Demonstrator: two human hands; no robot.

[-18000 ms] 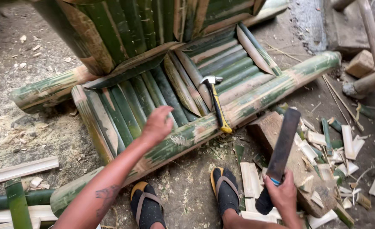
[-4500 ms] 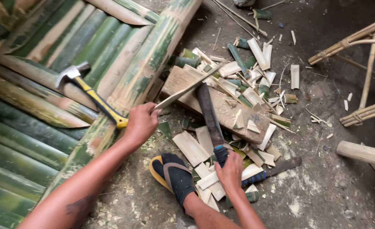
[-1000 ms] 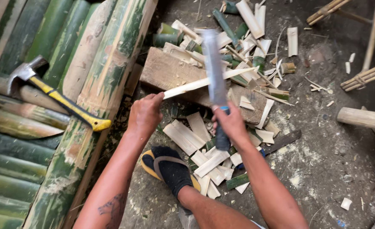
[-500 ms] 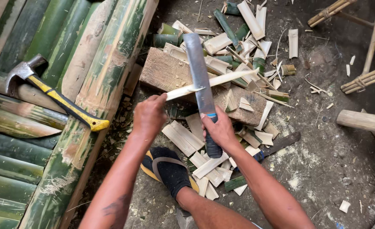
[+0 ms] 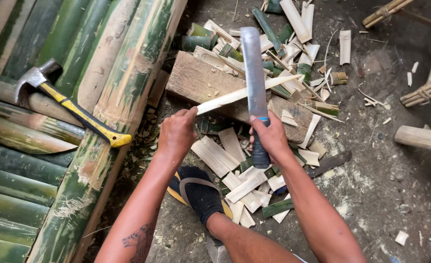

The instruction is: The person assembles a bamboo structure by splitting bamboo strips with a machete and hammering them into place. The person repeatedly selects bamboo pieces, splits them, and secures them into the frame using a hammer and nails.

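Note:
My left hand [image 5: 177,132] pinches the near end of a thin pale bamboo strip [image 5: 247,93], which slants up to the right over a wooden chopping block [image 5: 196,83]. My right hand [image 5: 270,137] grips the dark handle of a long grey machete [image 5: 254,78]. Its blade points away from me and crosses the strip near the middle. Whether the blade touches the strip I cannot tell.
A hammer with a yellow and black handle [image 5: 74,109] lies on the split-bamboo frame [image 5: 108,92] at left. Many bamboo offcuts [image 5: 235,165] litter the dirt around the block. My sandalled foot [image 5: 198,192] rests below. A round pole [image 5: 422,139] and bound sticks [image 5: 427,90] lie at right.
Over the last second the machete has swung from tilting left to nearly straight up over the strip. Earlier I let go of the bamboo frame and picked up the strip.

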